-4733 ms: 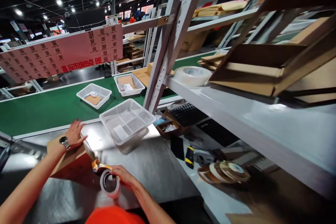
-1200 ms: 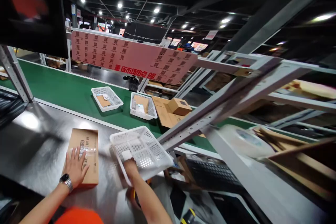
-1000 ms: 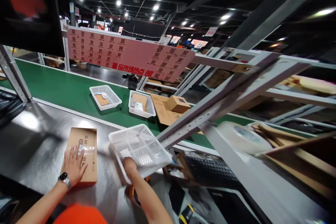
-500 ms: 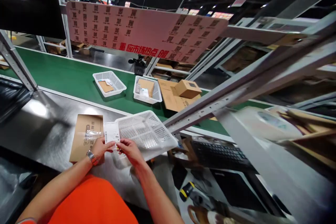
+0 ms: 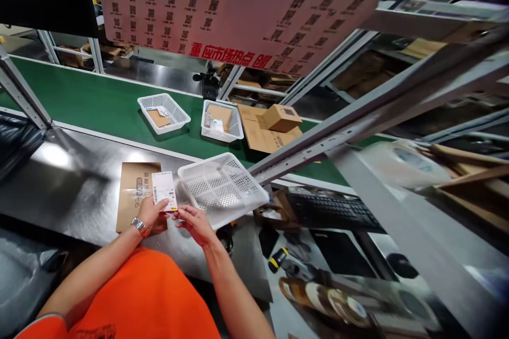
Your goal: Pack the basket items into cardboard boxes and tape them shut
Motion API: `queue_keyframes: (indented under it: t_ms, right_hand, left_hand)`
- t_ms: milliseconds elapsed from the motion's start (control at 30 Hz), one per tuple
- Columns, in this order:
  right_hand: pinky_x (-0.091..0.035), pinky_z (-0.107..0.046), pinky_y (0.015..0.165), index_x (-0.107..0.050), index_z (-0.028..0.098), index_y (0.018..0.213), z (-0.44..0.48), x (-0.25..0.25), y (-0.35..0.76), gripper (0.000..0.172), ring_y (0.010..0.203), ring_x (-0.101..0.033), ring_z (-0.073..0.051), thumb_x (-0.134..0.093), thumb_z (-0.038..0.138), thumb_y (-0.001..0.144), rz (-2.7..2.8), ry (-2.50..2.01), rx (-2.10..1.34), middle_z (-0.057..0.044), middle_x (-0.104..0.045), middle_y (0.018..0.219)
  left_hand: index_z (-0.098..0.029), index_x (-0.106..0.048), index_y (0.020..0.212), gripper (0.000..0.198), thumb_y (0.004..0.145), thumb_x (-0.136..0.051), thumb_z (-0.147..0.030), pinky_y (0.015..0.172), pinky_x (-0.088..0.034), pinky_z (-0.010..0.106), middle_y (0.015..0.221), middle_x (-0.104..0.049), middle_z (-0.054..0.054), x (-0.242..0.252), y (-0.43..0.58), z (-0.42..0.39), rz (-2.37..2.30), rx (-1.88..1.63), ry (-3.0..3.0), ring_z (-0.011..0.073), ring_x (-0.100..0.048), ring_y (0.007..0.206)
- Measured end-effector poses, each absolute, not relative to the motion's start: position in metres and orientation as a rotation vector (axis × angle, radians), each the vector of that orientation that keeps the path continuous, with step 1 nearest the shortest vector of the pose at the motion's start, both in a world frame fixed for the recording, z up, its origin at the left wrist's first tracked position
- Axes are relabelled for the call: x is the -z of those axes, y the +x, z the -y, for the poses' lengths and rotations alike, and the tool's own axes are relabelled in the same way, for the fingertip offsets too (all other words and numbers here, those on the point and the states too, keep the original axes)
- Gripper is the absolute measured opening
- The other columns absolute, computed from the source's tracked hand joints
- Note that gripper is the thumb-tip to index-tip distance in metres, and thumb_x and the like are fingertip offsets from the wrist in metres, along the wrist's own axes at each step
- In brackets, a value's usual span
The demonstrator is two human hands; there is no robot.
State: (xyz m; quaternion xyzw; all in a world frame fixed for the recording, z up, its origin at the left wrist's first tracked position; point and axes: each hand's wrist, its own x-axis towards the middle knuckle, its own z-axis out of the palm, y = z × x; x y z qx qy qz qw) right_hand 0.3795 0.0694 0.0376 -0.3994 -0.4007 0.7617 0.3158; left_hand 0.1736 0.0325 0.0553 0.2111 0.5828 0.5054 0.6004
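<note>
**A:** Where is the label right now?

**B:** Upright in the left hand (image 5: 153,213), just above the near part of the flat carton (image 5: 133,190) that lies on the steel bench (image 5: 71,185). The label (image 5: 164,190) shows its printed face to the camera. The white basket (image 5: 222,188) stands just to its right.

**A:** And the grip?

**B:** The left grip is closed on the label's bottom edge, thumb in front and fingers behind. The right hand (image 5: 195,222) sits just beside it, fingers half curled, tips at the lower right corner. Whether they pinch the paper or only touch it, I cannot tell.

**A:** Which step would you call this?

**B:** My reading is that the label is out and being checked or readied. It is held clear of the carton and not laid on anything. The carton is closed, with print and a shiny clear strip on top.

**A:** What does handling it from here call for?

**B:** It is thin and held by one edge, so I judge it will flop. Any move with it wants both hands, keeping it flat and square. If it has a backing, that needs a fingertip worked in at a corner.

**A:** Anything else nearby?

**B:** Two more baskets (image 5: 164,113) ride the green belt (image 5: 91,98), well apart from the hands. A keyboard (image 5: 330,212) sits off to the right.
</note>
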Motion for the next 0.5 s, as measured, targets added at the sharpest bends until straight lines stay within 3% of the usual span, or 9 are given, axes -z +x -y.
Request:
queue_keyframes:
  t_ms: [167, 333, 500]
  right_hand:
    - [-0.066, -0.029, 0.073, -0.09, 0.022, 0.095, -0.069, -0.042, 0.372, 0.071, 0.086, -0.082, -0.02, -0.123, 0.076, 0.063, 1.075, -1.087, -1.986, -0.005, -0.088, 0.088]
    - [-0.065, -0.029, 0.072, -0.089, 0.021, 0.091, -0.069, -0.045, 0.366, 0.072, 0.081, -0.081, -0.019, -0.123, 0.076, 0.059, 1.069, -1.107, -1.969, -0.005, -0.087, 0.084]
    - [-0.061, -0.028, 0.066, -0.091, 0.02, 0.085, -0.068, -0.045, 0.356, 0.074, 0.077, -0.079, -0.019, -0.123, 0.078, 0.053, 1.037, -1.151, -1.892, -0.005, -0.086, 0.081]
  left_hand:
    - [-0.014, -0.086, 0.124, 0.025, 0.105, -0.092, -0.029, 0.083, -0.074, 0.043, 0.133, -0.094, 0.024, -0.045, 0.167, -0.032, -1.316, -1.174, 0.506, 0.0312, -0.091, 0.097]
    - [-0.018, -0.085, 0.122, 0.033, 0.1, -0.096, -0.04, 0.092, -0.076, 0.049, 0.134, -0.094, 0.023, -0.036, 0.161, -0.034, -1.299, -1.162, 0.543, 0.0333, -0.091, 0.103]
    - [-0.016, -0.086, 0.119, 0.032, 0.096, -0.096, -0.037, 0.121, -0.071, 0.06, 0.136, -0.093, 0.025, -0.032, 0.154, -0.035, -1.402, -1.155, 0.77, 0.0388, -0.091, 0.122]
